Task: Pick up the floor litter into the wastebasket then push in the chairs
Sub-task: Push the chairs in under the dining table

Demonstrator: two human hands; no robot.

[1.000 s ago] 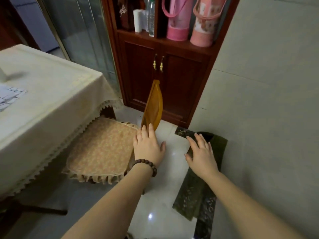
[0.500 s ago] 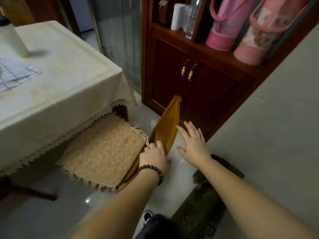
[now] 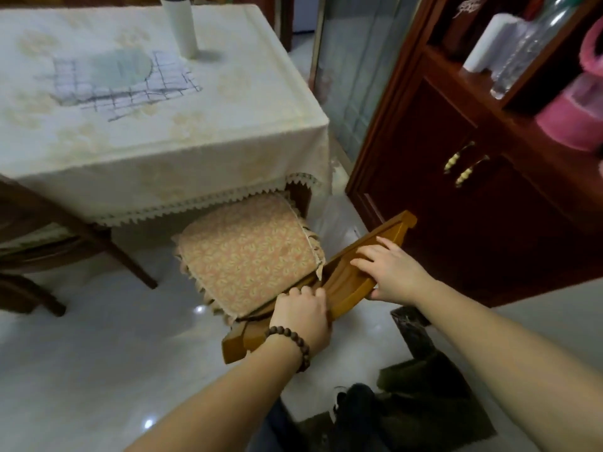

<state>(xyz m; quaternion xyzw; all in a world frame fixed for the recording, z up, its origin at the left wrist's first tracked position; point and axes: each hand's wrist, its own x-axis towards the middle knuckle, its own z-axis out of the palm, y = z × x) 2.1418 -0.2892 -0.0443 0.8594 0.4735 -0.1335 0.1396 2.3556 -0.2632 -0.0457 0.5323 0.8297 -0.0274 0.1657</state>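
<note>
A wooden chair stands at the table's near corner, its seat covered by a patterned orange cushion that reaches partly under the tablecloth. Its curved top rail runs from lower left to upper right. My left hand, with a bead bracelet on the wrist, grips the rail's lower left part. My right hand is closed over the rail's upper right part, thumb underneath. No litter or wastebasket shows.
The table carries a cream cloth, a checked cloth and a white cylinder. A dark red cabinet stands close on the right. A dark green mat lies on the glossy floor. Another chair's legs show at left.
My right hand came off the floor mat and took hold of the chair's top rail. The view rose and swung left, and the chair seat now sits closer under the table.
</note>
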